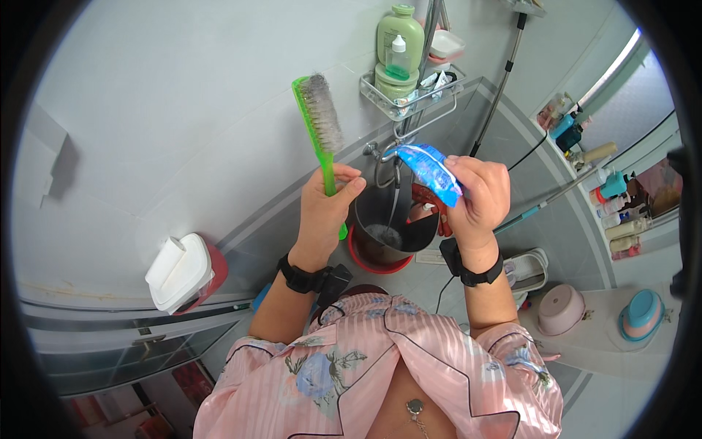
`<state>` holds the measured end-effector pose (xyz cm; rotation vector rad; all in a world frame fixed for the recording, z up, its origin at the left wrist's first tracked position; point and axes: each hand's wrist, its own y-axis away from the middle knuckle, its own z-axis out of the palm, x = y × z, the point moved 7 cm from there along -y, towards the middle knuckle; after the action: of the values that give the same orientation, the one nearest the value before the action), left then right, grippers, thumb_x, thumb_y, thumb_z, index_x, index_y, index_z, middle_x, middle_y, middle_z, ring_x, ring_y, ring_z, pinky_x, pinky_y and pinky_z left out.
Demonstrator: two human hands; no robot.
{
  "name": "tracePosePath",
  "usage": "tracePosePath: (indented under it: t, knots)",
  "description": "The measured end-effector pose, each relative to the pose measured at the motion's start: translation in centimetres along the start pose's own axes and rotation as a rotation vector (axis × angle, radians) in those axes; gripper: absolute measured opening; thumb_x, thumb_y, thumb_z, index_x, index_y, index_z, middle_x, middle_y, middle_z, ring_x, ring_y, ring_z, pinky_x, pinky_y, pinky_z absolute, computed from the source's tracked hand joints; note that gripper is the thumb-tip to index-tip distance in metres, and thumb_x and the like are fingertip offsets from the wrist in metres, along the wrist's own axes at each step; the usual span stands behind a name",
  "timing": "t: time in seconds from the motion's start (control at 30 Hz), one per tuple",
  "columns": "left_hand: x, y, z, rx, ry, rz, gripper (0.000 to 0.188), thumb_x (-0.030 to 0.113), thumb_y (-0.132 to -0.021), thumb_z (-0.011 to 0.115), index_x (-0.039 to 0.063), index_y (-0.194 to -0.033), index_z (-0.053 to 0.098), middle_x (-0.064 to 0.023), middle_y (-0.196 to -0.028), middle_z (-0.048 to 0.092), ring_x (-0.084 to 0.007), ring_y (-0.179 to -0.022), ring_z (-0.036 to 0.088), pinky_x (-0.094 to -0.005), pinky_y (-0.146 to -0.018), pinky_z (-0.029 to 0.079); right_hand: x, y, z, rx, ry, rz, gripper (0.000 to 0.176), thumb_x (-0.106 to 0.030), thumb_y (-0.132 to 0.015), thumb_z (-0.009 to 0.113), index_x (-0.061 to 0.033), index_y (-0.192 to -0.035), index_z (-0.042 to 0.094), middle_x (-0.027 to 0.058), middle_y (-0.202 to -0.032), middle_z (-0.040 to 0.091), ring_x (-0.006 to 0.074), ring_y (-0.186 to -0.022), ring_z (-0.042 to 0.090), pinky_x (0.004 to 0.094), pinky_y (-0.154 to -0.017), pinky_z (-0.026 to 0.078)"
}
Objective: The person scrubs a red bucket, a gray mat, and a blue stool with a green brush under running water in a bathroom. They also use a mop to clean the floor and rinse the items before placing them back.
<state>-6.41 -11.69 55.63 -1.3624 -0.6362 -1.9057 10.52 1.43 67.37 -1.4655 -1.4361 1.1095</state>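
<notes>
My left hand [327, 211] grips the handle of a bright green brush [319, 118], its grey bristles upright and facing right. In my right hand [480, 192] is a blue plastic packet [429, 169], pinched at its lower right end between thumb and fingers. The packet's other end reaches over a metal tap [385, 156] on the wall. Between and beyond my hands stands a dark bucket [378, 249] with foamy water inside and a stream running into it. A red basin [359, 258] shows around the bucket's base.
A wire shelf [408, 107] holding a green bottle [403, 33] is above the tap. Poles [500, 90] lean at the right, near a ledge of bottles [614, 186]. A lidded bin [189, 271] is at the left; a pink basin [560, 310] lies at the right.
</notes>
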Motion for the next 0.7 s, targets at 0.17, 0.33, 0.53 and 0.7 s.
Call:
tracePosePath:
  t: [0.17,0.33,0.53,0.7]
  knots:
    - [-0.3,0.1,0.1,-0.007,-0.007,-0.014,0.019,0.008,-0.089,0.069,0.002,-0.104,0.060,-0.0093,-0.091,0.065,-0.0018,-0.047,0.042,-0.0175,-0.041,0.030,-1.2,0.3,-0.5,0.015,0.061,-0.116,0.036,0.004,-0.057,0.065,-0.0093,-0.090,0.072,0.0025,-0.089,0.070,0.0202,-0.069,0.056,0.0301,-0.062,0.045]
    - [-0.3,0.3,0.5,-0.020,0.002,-0.009,0.017,0.007,-0.089,0.069,0.003,-0.102,0.060,-0.0086,-0.088,0.065,-0.0024,-0.046,0.042,-0.0178,-0.040,0.030,-1.8,0.1,-1.1,0.005,0.080,-0.119,0.035,0.002,-0.057,0.066,-0.0092,-0.090,0.072,0.0027,-0.089,0.070,0.0198,-0.069,0.057,0.0297,-0.061,0.045]
    - [-1.2,0.2,0.3,-0.002,-0.081,-0.038,0.017,0.008,-0.088,0.070,0.003,-0.102,0.062,-0.0070,-0.087,0.065,-0.0023,-0.047,0.041,-0.0186,-0.041,0.029,-0.6,1.2,-0.5,-0.076,0.026,-0.034,0.030,0.000,-0.058,0.067,-0.0075,-0.087,0.070,0.0054,-0.087,0.070,0.0230,-0.071,0.059,0.0327,-0.064,0.047]
    - [-3.1,0.4,-1.2,0.051,-0.226,-0.113,0.016,0.007,-0.086,0.072,0.003,-0.100,0.066,-0.0001,-0.086,0.064,-0.0060,-0.074,0.056,-0.0199,-0.060,0.041,7.4,10.8,4.2,-0.251,-0.175,0.625,0.014,-0.004,-0.075,0.070,-0.0031,-0.076,0.056,0.0108,-0.083,0.066,0.0276,-0.073,0.060,0.0357,-0.064,0.048]
